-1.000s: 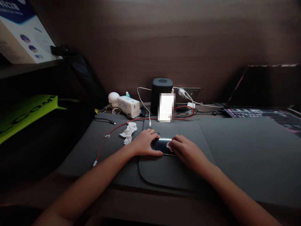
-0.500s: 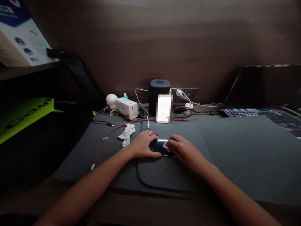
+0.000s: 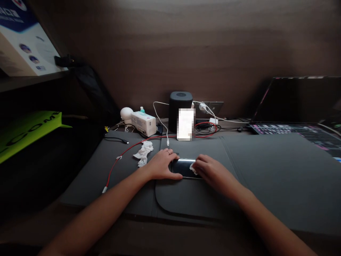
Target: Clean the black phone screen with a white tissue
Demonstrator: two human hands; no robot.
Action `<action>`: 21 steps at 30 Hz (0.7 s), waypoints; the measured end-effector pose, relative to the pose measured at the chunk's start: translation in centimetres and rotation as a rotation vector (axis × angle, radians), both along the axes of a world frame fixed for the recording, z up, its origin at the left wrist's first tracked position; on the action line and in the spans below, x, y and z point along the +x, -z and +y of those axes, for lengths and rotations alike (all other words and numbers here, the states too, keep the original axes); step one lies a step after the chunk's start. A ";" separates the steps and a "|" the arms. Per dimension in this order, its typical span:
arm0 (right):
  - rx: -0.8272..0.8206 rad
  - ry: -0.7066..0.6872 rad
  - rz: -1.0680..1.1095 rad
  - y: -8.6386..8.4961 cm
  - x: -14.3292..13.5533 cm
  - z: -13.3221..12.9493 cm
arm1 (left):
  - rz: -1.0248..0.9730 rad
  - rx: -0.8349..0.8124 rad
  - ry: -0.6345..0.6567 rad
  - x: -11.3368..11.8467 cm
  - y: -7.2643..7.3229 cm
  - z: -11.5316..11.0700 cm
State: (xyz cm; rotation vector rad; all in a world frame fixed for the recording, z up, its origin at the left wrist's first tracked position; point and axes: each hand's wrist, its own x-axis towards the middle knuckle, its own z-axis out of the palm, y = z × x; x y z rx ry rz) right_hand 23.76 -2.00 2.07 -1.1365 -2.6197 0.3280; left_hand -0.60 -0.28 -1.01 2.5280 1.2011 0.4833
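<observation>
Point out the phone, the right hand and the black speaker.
Phone (image 3: 183,168), head view, on its screen.
Right hand (image 3: 211,170), head view, on its back.
Speaker (image 3: 173,112), head view, on its side.

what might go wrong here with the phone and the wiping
The phone might slide on the mat if the left hand, braced at its edge, eases off while the right hand presses the tissue.

The tissue looks small and bunched under the fingertips, so it could slip aside and let skin smudge the screen.

The white cable ends just beyond the left hand, so a wide move might snag it.
</observation>
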 end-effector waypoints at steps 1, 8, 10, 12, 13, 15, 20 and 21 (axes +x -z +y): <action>0.003 -0.018 0.006 0.0 -0.1 -0.1 | -0.001 0.001 -0.002 0.0 0.0 0.0; 0.010 0.007 0.012 0.2 0.1 0.2 | -0.002 0.015 0.000 0.0 0.1 0.0; 0.013 0.004 -0.006 0.1 -0.1 0.0 | -0.004 0.017 -0.002 0.0 0.1 0.0; 0.010 -0.026 -0.008 0.1 -0.4 -0.1 | -0.004 0.016 -0.010 0.0 0.1 0.0; 0.006 -0.038 -0.004 0.0 -0.5 -0.1 | -0.003 0.015 -0.014 0.0 0.1 0.0; -0.005 -0.028 -0.001 -0.2 -0.5 0.0 | -0.004 0.016 -0.017 0.1 0.1 0.0; -0.011 0.011 -0.038 -0.5 -0.1 -0.1 | -0.002 0.025 -0.011 0.1 0.1 0.0; -0.008 -0.007 -0.039 -0.4 -0.3 -0.3 | 0.000 0.023 -0.009 0.1 0.1 0.0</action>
